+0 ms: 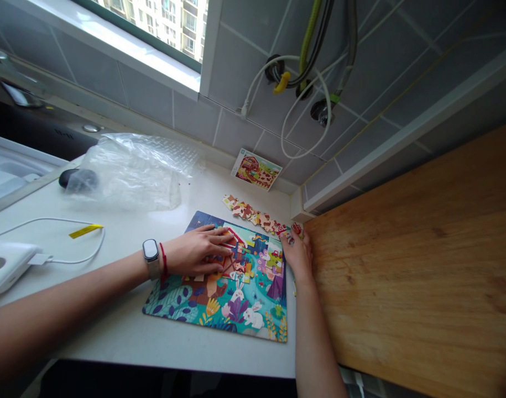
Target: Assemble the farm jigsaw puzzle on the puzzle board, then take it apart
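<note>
A colourful jigsaw puzzle board [244, 315] with rabbits and plants lies on the white counter. Some red barn pieces [235, 237] sit on its upper part. My left hand [201, 250] is spread flat across the board's upper left, fingers apart, partly covering the barn pieces. Behind the board runs an overlapping row of loose puzzle pieces [253, 214]. My right hand [298, 251] is at the right end of that row, thumb and fingers curled around red puzzle pieces [281, 229]; the fingertips are partly hidden.
A picture card [257, 169] of a barn leans against the tiled wall. Clear plastic packaging [132, 177] and a dark rounded object [70, 178] lie at the back left. A white device [12, 265] with a cable is at left. A wooden panel [414, 249] borders the right.
</note>
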`<state>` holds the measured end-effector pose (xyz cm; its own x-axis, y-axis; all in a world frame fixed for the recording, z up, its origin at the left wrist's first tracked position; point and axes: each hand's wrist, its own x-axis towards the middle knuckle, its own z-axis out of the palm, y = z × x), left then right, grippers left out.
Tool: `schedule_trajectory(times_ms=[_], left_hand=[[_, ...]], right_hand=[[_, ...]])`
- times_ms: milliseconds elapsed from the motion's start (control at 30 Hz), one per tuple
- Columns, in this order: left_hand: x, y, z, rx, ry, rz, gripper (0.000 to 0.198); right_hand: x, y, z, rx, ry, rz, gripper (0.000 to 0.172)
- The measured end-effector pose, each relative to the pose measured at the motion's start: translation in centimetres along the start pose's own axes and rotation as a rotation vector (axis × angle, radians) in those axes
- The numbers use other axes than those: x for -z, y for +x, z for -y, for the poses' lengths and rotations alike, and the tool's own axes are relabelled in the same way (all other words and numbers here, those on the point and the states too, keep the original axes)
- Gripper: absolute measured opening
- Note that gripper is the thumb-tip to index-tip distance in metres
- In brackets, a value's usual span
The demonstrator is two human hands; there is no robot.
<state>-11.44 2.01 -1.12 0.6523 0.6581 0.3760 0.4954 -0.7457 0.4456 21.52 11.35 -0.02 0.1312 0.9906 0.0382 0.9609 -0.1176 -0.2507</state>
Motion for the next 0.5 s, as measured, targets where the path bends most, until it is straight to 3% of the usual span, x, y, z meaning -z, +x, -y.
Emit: schedule_trajectory(times_ms=[167, 400, 500], left_hand=[[0.25, 0.09, -0.02, -0.003, 0.027, 0.04, 0.035], [0.26, 0.16, 0.04, 0.002, -0.004, 0.032, 0.034], [0.38, 0.2, -0.1, -0.003, -0.027, 0.006, 0.03]], right_hand=[[-0.27, 0.21, -0.26, 0.039, 0.044, -0.08, 0.065], [-0.14, 0.54, -0.64, 0.05, 0.057, -0.17, 0.06], [-0.11, 0.4, -0.72, 0.054, 0.047, -0.18, 0.067]])
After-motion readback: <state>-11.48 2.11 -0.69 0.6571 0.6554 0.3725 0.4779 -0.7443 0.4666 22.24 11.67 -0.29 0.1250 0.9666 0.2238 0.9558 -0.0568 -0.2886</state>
